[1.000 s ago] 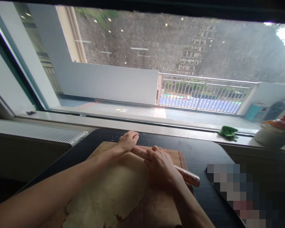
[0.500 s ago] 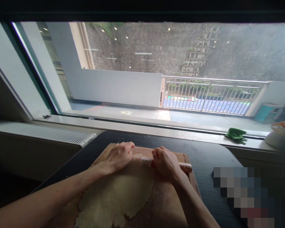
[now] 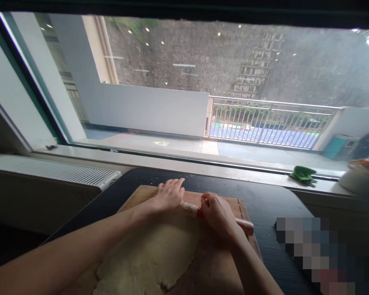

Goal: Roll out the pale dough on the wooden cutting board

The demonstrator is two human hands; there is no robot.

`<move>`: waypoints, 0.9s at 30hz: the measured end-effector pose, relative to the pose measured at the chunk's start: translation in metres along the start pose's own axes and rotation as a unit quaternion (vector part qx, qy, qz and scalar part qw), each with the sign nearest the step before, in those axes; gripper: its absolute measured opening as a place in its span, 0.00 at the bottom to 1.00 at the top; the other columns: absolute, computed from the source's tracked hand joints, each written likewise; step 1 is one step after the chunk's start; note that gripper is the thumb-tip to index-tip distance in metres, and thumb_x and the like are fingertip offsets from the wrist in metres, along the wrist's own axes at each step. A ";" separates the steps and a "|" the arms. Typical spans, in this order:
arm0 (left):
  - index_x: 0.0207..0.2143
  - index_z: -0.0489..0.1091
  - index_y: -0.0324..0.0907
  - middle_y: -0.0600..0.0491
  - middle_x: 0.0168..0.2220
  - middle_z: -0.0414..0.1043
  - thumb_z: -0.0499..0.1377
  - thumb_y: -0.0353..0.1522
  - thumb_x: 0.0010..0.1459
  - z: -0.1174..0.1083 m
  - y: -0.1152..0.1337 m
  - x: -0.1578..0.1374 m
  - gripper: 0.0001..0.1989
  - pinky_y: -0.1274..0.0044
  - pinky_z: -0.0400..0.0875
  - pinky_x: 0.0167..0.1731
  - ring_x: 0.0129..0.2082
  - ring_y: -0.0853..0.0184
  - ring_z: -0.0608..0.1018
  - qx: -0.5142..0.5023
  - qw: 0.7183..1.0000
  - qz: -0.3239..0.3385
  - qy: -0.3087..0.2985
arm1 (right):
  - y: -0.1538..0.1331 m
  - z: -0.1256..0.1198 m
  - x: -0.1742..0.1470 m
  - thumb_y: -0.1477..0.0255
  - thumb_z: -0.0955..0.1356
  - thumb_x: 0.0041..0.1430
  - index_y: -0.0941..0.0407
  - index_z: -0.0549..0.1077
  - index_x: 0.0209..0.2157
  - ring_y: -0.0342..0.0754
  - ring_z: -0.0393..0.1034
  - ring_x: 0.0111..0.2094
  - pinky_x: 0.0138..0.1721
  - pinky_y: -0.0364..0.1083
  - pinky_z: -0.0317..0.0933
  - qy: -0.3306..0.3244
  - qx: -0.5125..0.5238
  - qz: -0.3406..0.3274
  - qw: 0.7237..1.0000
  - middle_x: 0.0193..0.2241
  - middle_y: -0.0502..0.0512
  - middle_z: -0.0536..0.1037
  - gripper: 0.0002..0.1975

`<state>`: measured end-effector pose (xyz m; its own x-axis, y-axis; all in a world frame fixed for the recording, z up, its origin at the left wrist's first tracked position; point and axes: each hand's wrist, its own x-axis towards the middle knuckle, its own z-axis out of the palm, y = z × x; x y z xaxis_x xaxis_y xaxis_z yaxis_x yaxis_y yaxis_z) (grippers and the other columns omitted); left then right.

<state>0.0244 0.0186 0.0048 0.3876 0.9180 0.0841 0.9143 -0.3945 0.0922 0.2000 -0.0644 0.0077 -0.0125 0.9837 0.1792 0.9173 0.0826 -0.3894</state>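
Observation:
A sheet of pale dough [image 3: 153, 254] with a ragged near edge is spread over a wooden board [image 3: 213, 266]. Across its far part lies a rolling pin [image 3: 245, 225], turned slightly so its right end is nearer me. My left hand [image 3: 169, 195] rests palm down over the pin's left part, fingers stretched forward and not wrapped round it; that end is hidden beneath the hand. Fingers curled, my right hand [image 3: 217, 211] grips the pin right of its middle. A red band and whitish marking show on the pin between the hands.
The board sits on a dark table [image 3: 273, 205] with white specks near its far edge. Beyond are a windowsill [image 3: 252, 175] with green leaves [image 3: 303, 175] and a pale pot [image 3: 359, 178], and a large window. A radiator [image 3: 64, 170] stands left.
My left hand's fingers have straightened from a curl and reach further forward and right. The pin's right end has shifted slightly right and nearer. The whole view has moved a little.

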 end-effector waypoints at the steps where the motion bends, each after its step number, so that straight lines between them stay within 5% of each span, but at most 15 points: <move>1: 0.55 0.60 0.45 0.47 0.63 0.53 0.44 0.39 0.59 0.001 -0.003 -0.010 0.23 0.57 0.53 0.55 0.59 0.54 0.59 0.009 1.000 0.025 -0.011 | -0.002 0.001 -0.001 0.71 0.56 0.64 0.55 0.71 0.34 0.45 0.67 0.33 0.31 0.43 0.47 -0.009 0.007 -0.009 1.000 0.32 0.53 0.76 0.14; 5: 0.54 0.62 0.48 0.49 0.65 0.46 0.45 0.39 0.59 0.004 -0.010 -0.016 0.22 0.53 0.48 0.55 0.62 0.53 0.53 0.016 0.998 0.043 -0.048 | -0.008 0.003 0.000 0.72 0.55 0.64 0.55 0.71 0.32 0.45 0.67 0.32 0.30 0.44 0.48 -0.024 -0.003 -0.025 0.999 0.31 0.52 0.75 0.15; 9: 0.55 0.61 0.44 0.43 0.61 0.55 0.43 0.40 0.60 0.007 -0.003 0.032 0.23 0.51 0.53 0.52 0.59 0.52 0.59 -0.009 0.999 -0.021 -0.035 | -0.004 -0.001 0.005 0.65 0.55 0.66 0.54 0.70 0.33 0.45 0.66 0.33 0.32 0.43 0.50 0.010 -0.022 -0.027 0.999 0.32 0.52 0.73 0.17; 13: 0.45 0.68 0.41 0.43 0.48 0.70 0.45 0.38 0.58 0.005 0.007 0.068 0.19 0.61 0.58 0.51 0.51 0.56 0.68 -0.042 0.991 -0.069 0.106 | 0.001 -0.002 0.002 0.56 0.63 0.59 0.51 0.69 0.39 0.46 0.65 0.37 0.35 0.42 0.52 0.002 -0.033 -0.109 0.993 0.36 0.50 0.71 0.15; 16: 0.39 0.70 0.42 0.48 0.44 0.72 0.45 0.37 0.58 0.001 0.002 0.059 0.16 0.70 0.61 0.49 0.47 0.62 0.70 -0.115 0.966 -0.066 0.224 | 0.003 -0.001 -0.002 0.59 0.64 0.59 0.52 0.69 0.39 0.46 0.65 0.38 0.35 0.43 0.53 0.004 -0.063 -0.104 0.993 0.36 0.51 0.70 0.12; 18: 0.35 0.71 0.43 0.50 0.42 0.73 0.46 0.38 0.57 0.000 -0.009 0.040 0.16 0.73 0.63 0.47 0.45 0.64 0.71 -0.161 0.952 -0.080 0.248 | 0.007 -0.001 -0.003 0.61 0.64 0.60 0.52 0.70 0.38 0.47 0.65 0.39 0.35 0.43 0.53 0.010 -0.073 -0.073 0.995 0.36 0.51 0.70 0.11; 20: 0.33 0.71 0.43 0.52 0.39 0.74 0.48 0.39 0.55 -0.002 -0.019 0.017 0.15 0.76 0.64 0.43 0.41 0.65 0.73 -0.180 0.955 -0.079 0.222 | 0.012 -0.003 -0.002 0.61 0.63 0.60 0.53 0.70 0.38 0.47 0.64 0.39 0.35 0.43 0.54 0.011 -0.076 -0.047 0.996 0.36 0.52 0.70 0.11; 24: 0.27 0.72 0.44 0.55 0.29 0.75 0.51 0.39 0.51 -0.011 -0.027 -0.018 0.13 0.79 0.64 0.31 0.31 0.67 0.74 -0.205 0.978 -0.032 0.035 | 0.019 -0.005 -0.001 0.61 0.62 0.60 0.53 0.71 0.37 0.47 0.65 0.37 0.35 0.44 0.54 0.019 -0.077 -0.042 0.996 0.36 0.53 0.70 0.12; 27: 0.24 0.73 0.44 0.55 0.26 0.75 0.51 0.37 0.49 -0.020 -0.018 -0.026 0.12 0.79 0.62 0.29 0.29 0.66 0.74 -0.180 0.983 -0.022 0.003 | 0.020 -0.005 -0.001 0.60 0.61 0.61 0.53 0.72 0.37 0.48 0.65 0.37 0.35 0.45 0.54 0.019 -0.072 -0.042 0.996 0.35 0.53 0.70 0.13</move>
<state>-0.0049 0.0008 0.0203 0.3463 0.9348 0.0783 0.8290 -0.3440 0.4410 0.2201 -0.0643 0.0048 -0.0796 0.9671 0.2416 0.9610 0.1388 -0.2390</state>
